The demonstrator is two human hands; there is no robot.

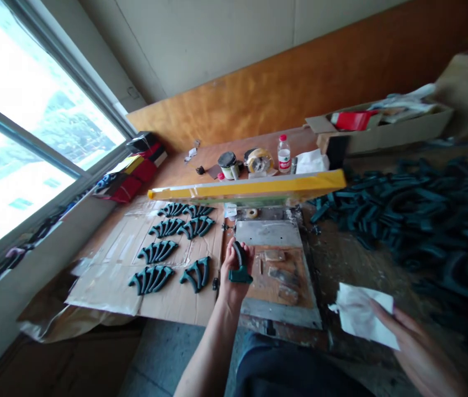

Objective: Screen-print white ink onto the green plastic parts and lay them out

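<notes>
My left hand (230, 259), palm up, is closed round a dark green curved part (240, 273) with a wide flat end. It is above the left edge of a metal plate (254, 233) with a brown inset board. At the lower right, my right hand (408, 333) pinches a white cloth or paper sheet (362, 311) between thumb and fingers. Similar green parts lie in neat groups on flattened cardboard (113, 275) to the left, the nearest being a smaller group (196, 274).
A big heap of dark green parts (403, 204) covers the bench's right side. A long yellow-edged bar (250, 187) crosses behind the plate. Beyond it are a jar (228, 165), tape rolls (260, 161) and a bottle (283, 154). An open carton (403, 129) sits at back right.
</notes>
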